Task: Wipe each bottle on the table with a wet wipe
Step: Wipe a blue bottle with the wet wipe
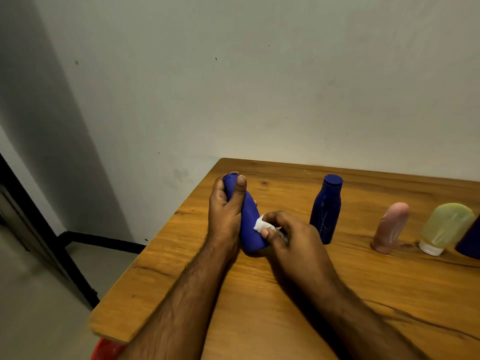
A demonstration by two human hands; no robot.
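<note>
While left hand (225, 211) grips blue bottle (250, 224) | right hand (288, 235) presses wipe (261, 226)

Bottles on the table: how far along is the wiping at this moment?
In hand: the left hand grips a blue bottle tilted over the table, while the right hand pinches a white wet wipe against its side. Standing apart to the right: a second blue bottle, a pink bottle and a yellow bottle. Nothing shows whether any of these has been wiped already.
</note>
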